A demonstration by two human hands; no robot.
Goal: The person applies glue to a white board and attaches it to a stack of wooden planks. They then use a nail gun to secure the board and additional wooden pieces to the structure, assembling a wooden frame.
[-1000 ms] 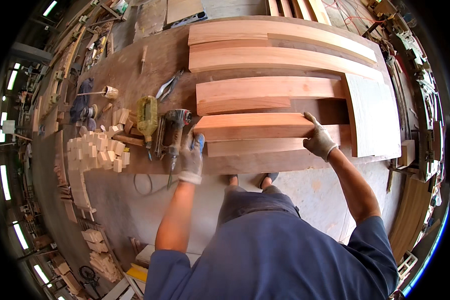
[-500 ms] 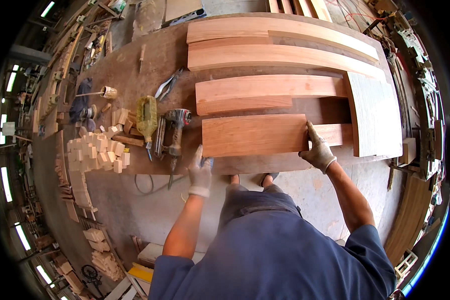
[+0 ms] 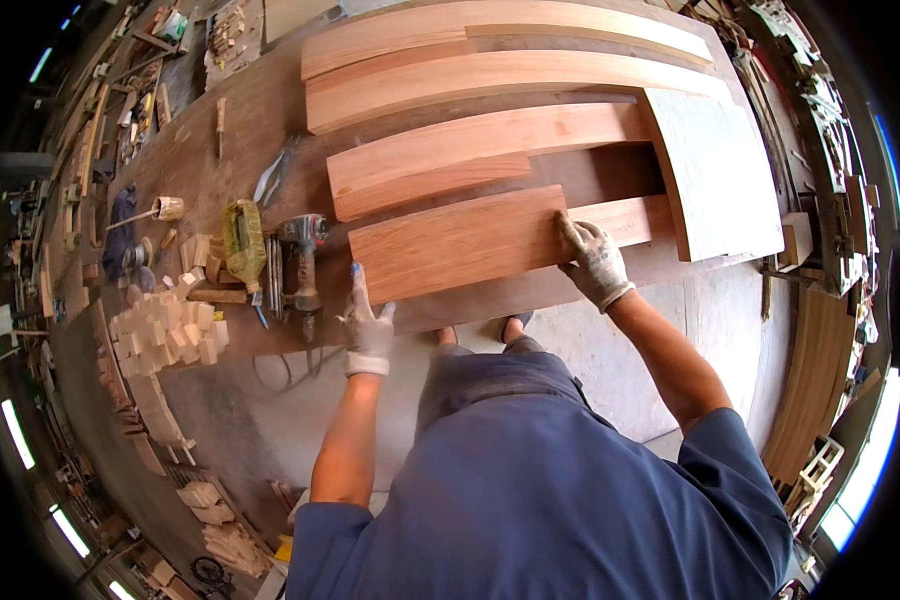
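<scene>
Board in hand: a flat reddish wooden board [image 3: 455, 243] lies near the front edge of the workbench [image 3: 260, 110], slightly tilted, its right end overlapping a narrower strip [image 3: 625, 218].
Behind it: a shorter board [image 3: 430, 185] resting on a long plank [image 3: 490, 140], then two longer curved planks [image 3: 510, 75] further back.
To the right: a pale curved panel [image 3: 715, 170] — just beside the strip's far end, near the bench's right edge.
To the left: a nail gun [image 3: 302, 260] and a yellow-green power tool [image 3: 242, 238] side by side, just beside the board's left end; pliers [image 3: 273, 180] behind them.
Further left: a heap of small wooden blocks [image 3: 165, 325] and a short-handled brush or mallet [image 3: 155, 212] — too small to tell which.
Left hand: left hand [image 3: 367, 322], gloved, at the board's lower left corner; fingers stretched out and slightly apart, the tips at the board's end, nothing gripped.
Right hand: right hand [image 3: 592, 260], gloved, pressed on the board's right end; fingers spread over the top face and edge, not curled round it.
Arms: both forearms bare, reaching forward from the lower edge, the right stretched further.
</scene>
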